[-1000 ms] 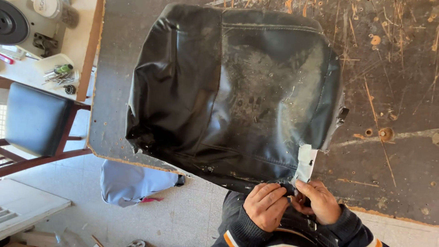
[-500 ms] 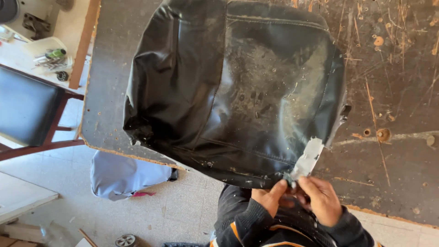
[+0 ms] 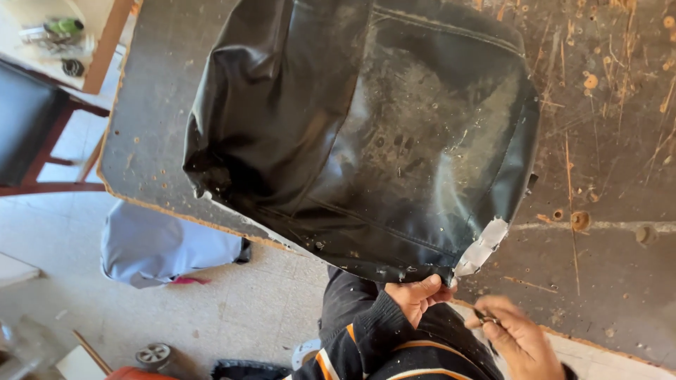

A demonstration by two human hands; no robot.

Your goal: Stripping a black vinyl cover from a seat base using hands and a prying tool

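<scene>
- Fingers (image 3: 422,290) of the left hand (image 3: 417,299) pinch the near edge of the black seat cover (image 3: 366,141) lying on the worktop (image 3: 605,267).
- Right hand (image 3: 514,334) grips a small dark tool (image 3: 484,318), held apart from the cover.
- White lining (image 3: 482,246) shows at one corner; the other edges look untouched.

**What the view leaves unclear**

The right hand (image 3: 517,336) is motion-blurred, and the small dark object (image 3: 484,318) in its grip is too small to identify. The black seat cover (image 3: 366,134) runs off the top edge. The left hand's (image 3: 420,295) fingertips vanish under the cover's hem. The surface (image 3: 605,155) is cut off at the right.
</scene>
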